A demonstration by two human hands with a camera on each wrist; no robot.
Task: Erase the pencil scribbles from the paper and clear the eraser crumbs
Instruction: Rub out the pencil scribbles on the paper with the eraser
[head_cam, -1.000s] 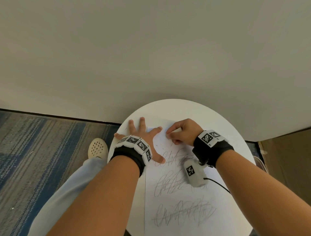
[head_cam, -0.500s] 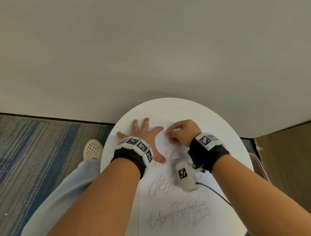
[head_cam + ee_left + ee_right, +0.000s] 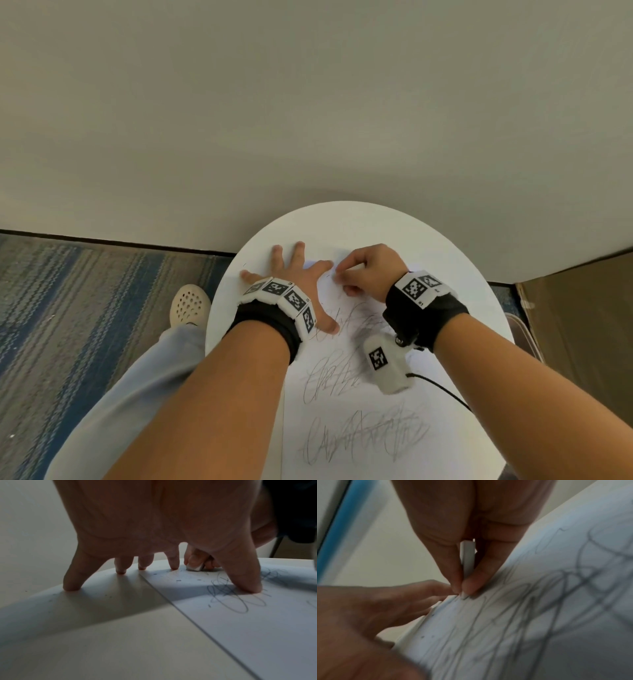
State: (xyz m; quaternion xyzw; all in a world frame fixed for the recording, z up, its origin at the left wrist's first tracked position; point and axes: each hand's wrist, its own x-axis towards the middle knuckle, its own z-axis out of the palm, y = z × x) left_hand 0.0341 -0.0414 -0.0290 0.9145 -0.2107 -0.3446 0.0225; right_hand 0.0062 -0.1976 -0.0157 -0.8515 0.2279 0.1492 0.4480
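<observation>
A white sheet of paper (image 3: 346, 425) with several pencil scribbles (image 3: 363, 438) lies on a round white table (image 3: 376, 226). My left hand (image 3: 294, 274) is spread flat, fingers straight, with the thumb and index finger pressing the paper's top left and the other fingers on the table. My right hand (image 3: 368, 270) pinches a small white eraser (image 3: 467, 555) between thumb and fingers, its tip touching the paper near the top, beside my left index finger. The eraser (image 3: 194, 568) shows under the fingers in the left wrist view. Small dark crumbs (image 3: 178, 580) dot the paper near it.
The table stands against a plain wall (image 3: 308, 102). A striped carpet (image 3: 85, 308) lies to the left, with my shoe (image 3: 188, 305) and trouser leg beside the table. A brown box (image 3: 582, 325) stands at the right. A black cable (image 3: 442, 390) runs from the right wrist camera.
My right hand with the eraser has shifted slightly left, closer to my left index finger. The left hand stays pressed in place on the paper.
</observation>
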